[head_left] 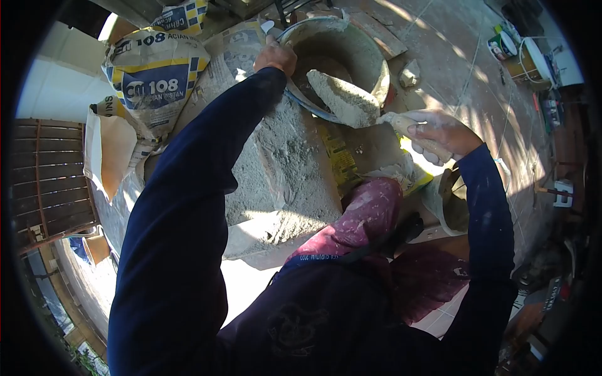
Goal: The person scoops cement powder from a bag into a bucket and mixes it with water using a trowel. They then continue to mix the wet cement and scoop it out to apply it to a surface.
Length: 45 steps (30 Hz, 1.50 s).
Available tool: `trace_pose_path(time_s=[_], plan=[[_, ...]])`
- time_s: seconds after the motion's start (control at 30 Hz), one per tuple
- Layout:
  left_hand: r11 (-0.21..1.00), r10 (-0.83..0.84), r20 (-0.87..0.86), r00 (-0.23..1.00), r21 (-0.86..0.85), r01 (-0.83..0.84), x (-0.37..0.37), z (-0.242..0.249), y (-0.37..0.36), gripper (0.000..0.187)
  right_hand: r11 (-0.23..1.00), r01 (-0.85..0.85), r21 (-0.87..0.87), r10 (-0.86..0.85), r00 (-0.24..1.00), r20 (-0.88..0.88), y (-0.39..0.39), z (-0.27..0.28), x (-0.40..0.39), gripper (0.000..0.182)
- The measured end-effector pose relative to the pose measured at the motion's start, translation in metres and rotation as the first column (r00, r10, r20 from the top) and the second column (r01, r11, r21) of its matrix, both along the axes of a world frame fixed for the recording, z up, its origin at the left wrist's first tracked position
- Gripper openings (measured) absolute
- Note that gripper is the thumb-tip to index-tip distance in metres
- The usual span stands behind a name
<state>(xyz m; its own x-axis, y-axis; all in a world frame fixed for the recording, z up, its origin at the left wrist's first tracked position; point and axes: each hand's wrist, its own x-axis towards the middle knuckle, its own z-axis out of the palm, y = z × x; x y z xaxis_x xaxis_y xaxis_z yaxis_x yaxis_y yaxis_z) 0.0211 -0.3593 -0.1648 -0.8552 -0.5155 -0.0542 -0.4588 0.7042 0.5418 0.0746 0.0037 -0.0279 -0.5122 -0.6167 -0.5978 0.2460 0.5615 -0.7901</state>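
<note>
My right hand [446, 135] is wrapped round the pale, cement-coated handle of a trowel [343, 100]. The trowel's blade, covered in grey mortar or powder, lies over the near rim of a round mixing bucket [384, 66]. On the bucket's left side, my left hand [276, 56] is closed at the rim, its fingers partly hidden. A small white object [268, 27] shows just beyond the left fingers; its kind cannot be made out. Grey cement powder [285, 166] spreads on an opened bag below my left forearm.
Cement bags [157, 81] marked 108 stand at the left. A second bucket [439, 203] is beside my right knee. A pale lump [410, 73] lies on the tiles right of the mixing bucket. Paint pails [530, 62] and tools line the right side.
</note>
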Motion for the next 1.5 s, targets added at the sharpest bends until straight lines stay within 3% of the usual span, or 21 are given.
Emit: trace_pose_path(time_s=[0.07, 0.1, 0.17, 0.2, 0.23, 0.3, 0.4, 0.53, 0.57, 0.67, 0.77, 0.87, 0.97, 1.07, 1.13, 1.17, 1.2, 1.33, 1.37, 1.43, 1.5], plan=[[1.0, 0.003, -0.025, 1.0, 0.009, -0.002, 0.002, 0.003, 0.002, 0.049, 0.965, 0.214, 0.149, -0.222, 0.974, 0.039, -0.022, -0.02, -0.017, 0.034], [1.0, 0.004, -0.037, 0.999, 0.013, -0.004, 0.004, 0.004, 0.002, 0.049, 0.977, 0.192, 0.09, -0.179, 0.975, -0.13, -0.036, -0.048, -0.029, 0.029], [1.0, 0.004, -0.06, 0.998, 0.003, -0.004, 0.003, 0.004, 0.002, 0.047, 0.982, 0.146, 0.12, -0.105, 0.948, -0.299, -0.067, -0.08, -0.055, 0.023], [1.0, 0.004, -0.067, 0.998, 0.0, -0.004, 0.003, 0.001, 0.002, 0.047, 0.969, 0.131, 0.207, -0.066, 0.953, -0.294, -0.078, -0.087, -0.062, 0.021], [1.0, 0.006, -0.084, 0.996, -0.004, -0.006, 0.0, -0.003, 0.0, 0.047, 0.968, 0.024, 0.252, 0.138, 0.782, -0.608, -0.088, -0.104, -0.062, 0.018], [1.0, 0.003, -0.105, 0.995, -0.013, -0.004, -0.002, -0.008, -0.001, 0.046, 0.902, 0.102, 0.419, 0.288, 0.58, -0.762, -0.108, -0.124, -0.064, 0.019], [1.0, 0.016, -0.073, 0.997, -0.003, -0.017, 0.0, -0.003, 0.001, 0.045, 0.833, 0.233, 0.502, 0.335, 0.51, -0.792, -0.1, -0.123, -0.058, 0.024], [0.998, 0.01, -0.002, 1.0, 0.069, -0.01, 0.005, 0.01, 0.005, 0.055, 0.822, 0.22, 0.525, 0.396, 0.443, -0.804, -0.085, -0.087, -0.055, 0.022], [0.998, 0.015, -0.012, 1.0, 0.069, -0.014, 0.006, 0.01, 0.005, 0.055, 0.86, 0.242, 0.448, 0.329, 0.408, -0.852, -0.082, -0.093, -0.058, 0.021], [0.998, 0.012, -0.02, 1.0, 0.063, -0.011, 0.005, 0.009, 0.004, 0.054, 0.831, 0.24, 0.502, 0.332, 0.511, -0.793, -0.088, -0.08, -0.069, 0.022], [0.999, 0.01, 0.023, 1.0, 0.053, -0.011, 0.005, 0.013, 0.006, 0.054, 0.806, 0.19, 0.56, 0.404, 0.514, -0.757, -0.103, -0.091, -0.075, 0.021], [0.999, 0.014, 0.015, 1.0, 0.033, -0.014, 0.003, 0.013, 0.007, 0.054, 0.813, 0.227, 0.536, 0.335, 0.57, -0.75, -0.119, -0.104, -0.083, 0.019], [0.999, 0.01, 0.016, 1.0, 0.04, -0.011, 0.006, 0.009, 0.005, 0.053, 0.836, 0.029, 0.548, 0.426, 0.596, -0.681, -0.121, -0.092, -0.065, 0.014], [0.999, 0.009, 0.016, 1.0, 0.05, -0.01, 0.002, 0.014, 0.007, 0.053, 0.779, -0.155, 0.608, 0.62, 0.334, -0.71, -0.1, -0.095, -0.048, 0.014], [0.999, 0.015, 0.021, 1.0, 0.042, -0.016, 0.004, 0.015, 0.006, 0.053, 0.837, -0.102, 0.538, 0.536, 0.353, -0.767, -0.095, -0.079, -0.05, 0.017], [0.999, 0.016, 0.022, 1.0, 0.037, -0.017, 0.004, 0.015, 0.007, 0.053, 0.816, -0.08, 0.573, 0.537, 0.474, -0.698, -0.093, -0.06, -0.057, 0.016], [0.999, 0.017, 0.017, 1.0, 0.031, -0.018, 0.004, 0.015, 0.007, 0.053, 0.804, -0.052, 0.593, 0.535, 0.5, -0.681, -0.094, -0.052, -0.065, 0.015], [0.999, 0.029, 0.013, 1.0, 0.036, -0.029, 0.005, 0.015, 0.009, 0.053, 0.779, 0.144, 0.61, 0.51, 0.42, -0.751, -0.117, -0.074, -0.089, 0.019], [0.999, 0.027, 0.007, 1.0, 0.041, -0.027, 0.006, 0.014, 0.008, 0.053, 0.782, 0.229, 0.58, 0.394, 0.539, -0.744, -0.126, -0.077, -0.089, 0.023], [0.999, 0.029, 0.001, 1.0, 0.042, -0.029, 0.004, 0.016, 0.008, 0.053, 0.808, 0.15, 0.569, 0.388, 0.591, -0.707, -0.147, -0.092, -0.082, 0.023], [0.999, 0.035, 0.011, 0.999, 0.033, -0.035, 0.005, 0.017, 0.009, 0.052, 0.843, 0.117, 0.525, 0.392, 0.536, -0.748, -0.166, -0.105, -0.062, 0.021]])
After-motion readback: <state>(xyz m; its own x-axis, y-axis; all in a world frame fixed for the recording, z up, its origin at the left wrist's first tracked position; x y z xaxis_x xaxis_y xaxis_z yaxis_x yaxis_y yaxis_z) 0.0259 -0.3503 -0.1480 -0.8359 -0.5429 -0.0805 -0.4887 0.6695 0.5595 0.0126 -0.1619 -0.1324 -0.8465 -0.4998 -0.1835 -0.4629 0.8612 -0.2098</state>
